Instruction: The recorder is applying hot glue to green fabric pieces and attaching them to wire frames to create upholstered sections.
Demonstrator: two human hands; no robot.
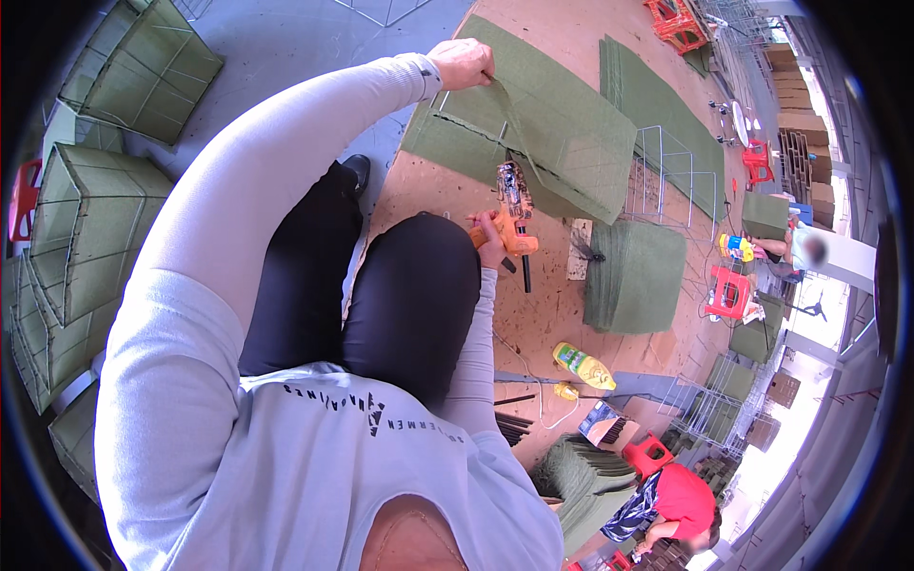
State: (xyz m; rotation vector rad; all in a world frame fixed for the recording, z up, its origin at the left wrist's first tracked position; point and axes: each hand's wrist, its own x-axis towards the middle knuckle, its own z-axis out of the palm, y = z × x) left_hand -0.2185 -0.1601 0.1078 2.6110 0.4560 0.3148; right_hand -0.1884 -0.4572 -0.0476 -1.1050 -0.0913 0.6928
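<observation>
My left hand (462, 64) pinches the edge of a green felt sheet (562, 124) that lies over a wire frame (503, 131) on the brown work board. A fold of the felt is lifted under its fingers. In my right hand (489, 240) is an orange hot glue gun (515, 214), gripped by the handle. Its front is smeared with dark residue and reaches up to the felt's near edge; whether the tip touches cannot be seen.
A stack of green felt sheets (636, 276) lies right of the glue gun, near a bare wire frame (671, 171). A yellow bottle (584, 366) rests by a cord. Felt-covered frames (95, 228) pile up at left. Two other people (681, 504) work at the right.
</observation>
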